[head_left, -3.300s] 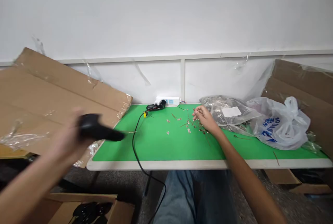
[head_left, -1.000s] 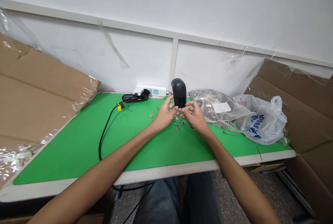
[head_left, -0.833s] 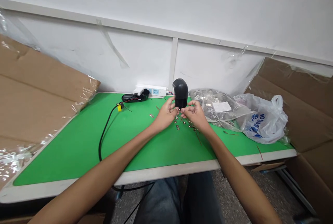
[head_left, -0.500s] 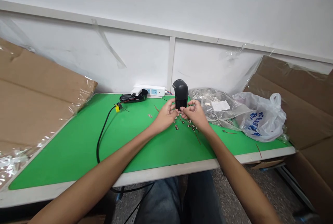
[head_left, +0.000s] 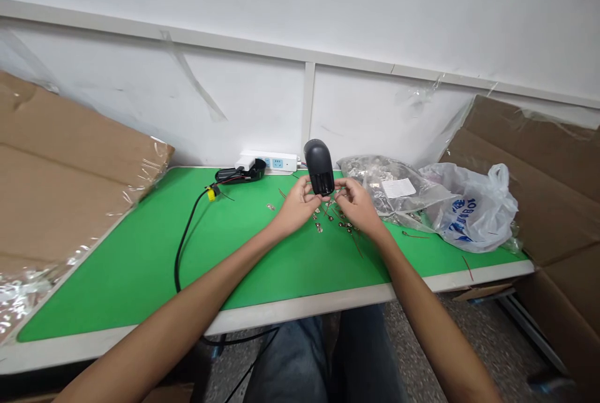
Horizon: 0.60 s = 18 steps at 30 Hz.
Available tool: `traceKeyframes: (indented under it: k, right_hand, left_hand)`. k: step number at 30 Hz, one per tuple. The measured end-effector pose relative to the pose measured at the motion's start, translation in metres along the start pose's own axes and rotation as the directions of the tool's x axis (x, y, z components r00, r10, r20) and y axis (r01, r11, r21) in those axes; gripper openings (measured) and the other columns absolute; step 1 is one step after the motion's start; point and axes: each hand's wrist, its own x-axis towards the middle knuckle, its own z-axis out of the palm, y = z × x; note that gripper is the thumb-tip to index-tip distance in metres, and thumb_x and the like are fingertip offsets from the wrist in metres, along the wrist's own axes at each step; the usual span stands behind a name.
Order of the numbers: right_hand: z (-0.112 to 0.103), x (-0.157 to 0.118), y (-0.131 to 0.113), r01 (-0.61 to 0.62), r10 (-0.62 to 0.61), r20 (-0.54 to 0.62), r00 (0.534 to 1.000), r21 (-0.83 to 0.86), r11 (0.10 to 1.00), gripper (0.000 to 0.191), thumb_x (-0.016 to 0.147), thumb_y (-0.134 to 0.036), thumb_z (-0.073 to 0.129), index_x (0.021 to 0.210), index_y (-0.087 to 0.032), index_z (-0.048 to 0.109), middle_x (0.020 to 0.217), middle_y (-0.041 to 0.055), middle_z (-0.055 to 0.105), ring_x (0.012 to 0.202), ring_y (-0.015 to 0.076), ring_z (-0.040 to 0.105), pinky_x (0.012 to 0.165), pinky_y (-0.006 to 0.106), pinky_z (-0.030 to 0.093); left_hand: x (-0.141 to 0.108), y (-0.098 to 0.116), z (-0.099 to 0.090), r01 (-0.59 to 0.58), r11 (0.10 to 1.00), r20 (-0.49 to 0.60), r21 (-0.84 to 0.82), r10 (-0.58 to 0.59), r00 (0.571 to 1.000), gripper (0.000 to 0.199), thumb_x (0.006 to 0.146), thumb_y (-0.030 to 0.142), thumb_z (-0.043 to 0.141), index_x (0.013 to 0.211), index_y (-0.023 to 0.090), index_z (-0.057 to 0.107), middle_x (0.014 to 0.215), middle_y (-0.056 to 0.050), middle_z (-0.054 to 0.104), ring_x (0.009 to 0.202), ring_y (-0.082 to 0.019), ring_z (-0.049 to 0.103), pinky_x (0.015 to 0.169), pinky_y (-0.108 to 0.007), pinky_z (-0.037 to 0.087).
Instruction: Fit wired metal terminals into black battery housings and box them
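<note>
We face a long green-topped table [head_left: 140, 284] edged in white; a broad brown cardboard sheet [head_left: 70, 159] leans at its left. A grey see-through plastic bag [head_left: 368, 179] and a white blue-lettered plastic bag [head_left: 487, 203] crowd the right, leaving us little room there. Our left hand [head_left: 296, 206] and our right hand [head_left: 359, 206] grasp the lower end of a black rounded plastic shell [head_left: 319, 164], which they hold between them above the table. Half a second ago it stood more upright; now it leans left, its dark, ribbed-looking lower end turned our way, so we judge that end easier to inspect. Small wire-tailed metal pieces [head_left: 319, 228] lie scattered below our hands, where they could get in the way.
</note>
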Motion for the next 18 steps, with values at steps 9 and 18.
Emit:
traceKeyframes:
  k: [9, 18]
  right_hand:
    - [0.0019, -0.0076, 0.0052, 0.216, -0.23, -0.034, 0.973, -0.227, 0.95, 0.052, 0.092, -0.032, 0.066, 0.138, -0.022, 0.044, 0.12, 0.0115, 0.057, 0.089, 0.0206, 0.062, 0.08, 0.039, 0.058]
    - [-0.0023, -0.0081, 0.0028, 0.425, -0.422, 0.106, 0.9, -0.421, 0.801, 0.017, 0.1, -0.025, 0.059, 0.114, -0.024, 0.068, 0.142, 0.0148, 0.044, 0.11, 0.0253, 0.062, 0.102, 0.048, 0.055]
  left_hand:
    - [-0.0025, -0.0008, 0.0034, 0.001, 0.999, 0.022, -0.037, 0.0, 1.0, 0.054, 0.084, 0.027, 0.081, 0.128, 0.02, 0.05, 0.138, -0.015, 0.067, 0.079, -0.012, 0.072, 0.073, -0.025, 0.053]
    - [-0.0045, 0.0024, 0.0048, -0.002, 0.999, 0.018, -0.045, 0.003, 1.0, 0.054, 0.081, 0.023, 0.081, 0.126, 0.02, 0.051, 0.14, -0.013, 0.066, 0.074, -0.009, 0.068, 0.072, -0.023, 0.051]
